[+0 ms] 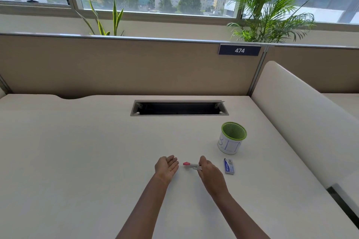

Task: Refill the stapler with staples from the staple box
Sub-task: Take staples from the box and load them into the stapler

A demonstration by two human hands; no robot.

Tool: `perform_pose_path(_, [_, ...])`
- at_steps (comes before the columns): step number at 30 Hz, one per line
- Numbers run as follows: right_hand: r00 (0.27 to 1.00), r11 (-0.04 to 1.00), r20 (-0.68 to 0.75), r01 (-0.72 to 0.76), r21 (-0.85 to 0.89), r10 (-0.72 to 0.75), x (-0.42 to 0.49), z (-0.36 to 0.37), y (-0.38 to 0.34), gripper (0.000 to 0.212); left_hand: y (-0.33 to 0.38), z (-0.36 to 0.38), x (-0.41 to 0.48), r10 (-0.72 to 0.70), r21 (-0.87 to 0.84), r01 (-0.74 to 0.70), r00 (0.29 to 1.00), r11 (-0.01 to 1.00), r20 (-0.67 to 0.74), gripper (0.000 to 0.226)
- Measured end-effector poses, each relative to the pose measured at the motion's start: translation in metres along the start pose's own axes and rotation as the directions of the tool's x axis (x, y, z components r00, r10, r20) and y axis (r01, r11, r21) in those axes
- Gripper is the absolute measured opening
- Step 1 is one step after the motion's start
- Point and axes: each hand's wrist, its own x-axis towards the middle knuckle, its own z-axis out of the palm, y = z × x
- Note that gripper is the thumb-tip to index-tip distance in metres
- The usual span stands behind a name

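Two hands work at desk (97,151) centre. Right hand (208,170) pinches the stapler (191,165) by its rear, keeping the pink tip clear. Left hand (167,167), at 9 o'clock, lies spread and empty. Staple box (229,166) waits at 3 o'clock, within reach.

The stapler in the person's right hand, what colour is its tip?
Pink, on the stapler, with a silvery metal body behind it; seen in the head view.
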Motion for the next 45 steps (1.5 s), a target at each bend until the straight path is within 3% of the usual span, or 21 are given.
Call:
perform_pose_path(7, [1.0,1.0,0.017,-0.004,-0.028,0.004,-0.004,0.005,0.002,0.013,-0.002,-0.003,-0.005,-0.01,0.017,0.01,1.0,1.0,-0.007,0.045])
perform_pose_path(9, [0.998,0.994,-0.026,-0.057,0.095,0.059,-0.005,0.004,0.002,0.005,-0.002,-0.002,-0.007,-0.011,0.017,0.01,1.0,1.0,0.003,0.044])
perform_pose_path(11, [0.981,0.933,-0.028,-0.175,0.315,0.193,-0.005,0.004,0.003,0.014,-0.002,-0.002,-0.008,-0.005,0.021,0.005,1.0,1.0,0.007,0.044])
perform_pose_path(13, [0.931,0.723,0.089,-0.333,0.605,0.354,-0.004,0.0,0.002,0.013,-0.003,-0.002,-0.009,0.0,0.04,-0.001,1.0,0.999,0.017,0.042])
perform_pose_path(15, [0.872,0.438,0.283,-0.452,0.777,0.399,-0.003,-0.003,0.004,0.01,-0.004,-0.002,-0.009,0.008,0.081,-0.01,0.999,0.997,0.036,0.037])
perform_pose_path(19, [0.77,-0.034,0.581,-0.594,0.803,0.266,-0.002,-0.007,0.001,0.013,-0.009,0.002,-0.009,0.022,0.174,-0.037,0.996,0.984,0.088,0.035])
perform_pose_path(21, [0.73,-0.174,0.653,-0.629,0.757,0.2,-0.003,-0.009,-0.001,0.014,-0.011,0.003,-0.01,0.034,0.214,-0.058,0.993,0.975,0.115,0.035])
perform_pose_path(24, [0.705,-0.284,0.7,-0.652,0.703,0.116,-0.003,-0.011,-0.005,0.018,-0.012,0.006,-0.012,0.057,0.263,-0.095,0.987,0.96,0.149,0.033])
perform_pose_path(27, [0.699,-0.304,0.712,-0.665,0.682,0.069,-0.003,-0.017,-0.009,0.021,-0.012,0.008,-0.017,0.09,0.296,-0.145,0.977,0.944,0.191,0.031])
perform_pose_path(32, [0.721,-0.245,0.691,-0.661,0.71,0.057,-0.002,-0.024,-0.014,0.021,-0.01,0.013,-0.025,0.163,0.348,-0.247,0.954,0.905,0.252,0.02])
perform_pose_path(35, [0.749,-0.16,0.656,-0.639,0.752,0.09,-0.002,-0.026,-0.016,0.019,-0.01,0.016,-0.028,0.212,0.374,-0.301,0.942,0.877,0.26,0.007])
perform_pose_path(45, [0.836,0.1,0.521,-0.541,0.835,0.175,-0.001,-0.033,-0.025,0.015,-0.017,0.024,-0.038,0.537,0.493,-0.569,0.814,0.658,0.224,0.018])
